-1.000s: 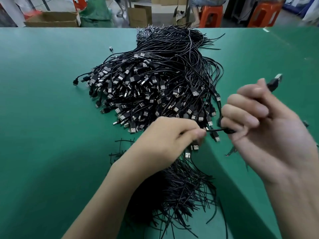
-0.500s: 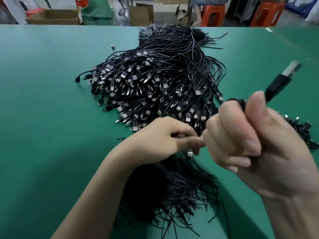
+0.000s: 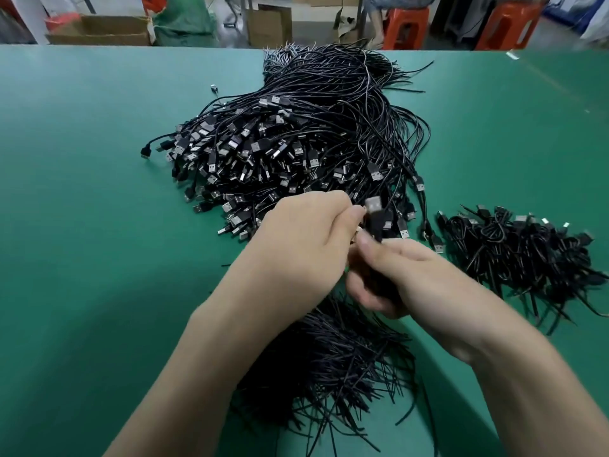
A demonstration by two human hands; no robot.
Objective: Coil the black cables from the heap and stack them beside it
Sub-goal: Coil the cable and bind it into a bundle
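Right hand (image 3: 412,275) lower (against left hand (image 3: 296,245))

A: Colour of the table (image 3: 82,192)?
B: Plain green. The heap (image 3: 296,143) and the stack (image 3: 520,252) are black, with silver plug tips.
A: The rest?
B: The stools (image 3: 407,26) are orange, the boxes (image 3: 99,29) brown, and the held cable (image 3: 374,219) black.

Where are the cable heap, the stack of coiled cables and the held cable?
cable heap (image 3: 296,153), head view, plugs at its middle.
stack of coiled cables (image 3: 520,252), head view, its middle.
held cable (image 3: 375,219), head view, its plug.
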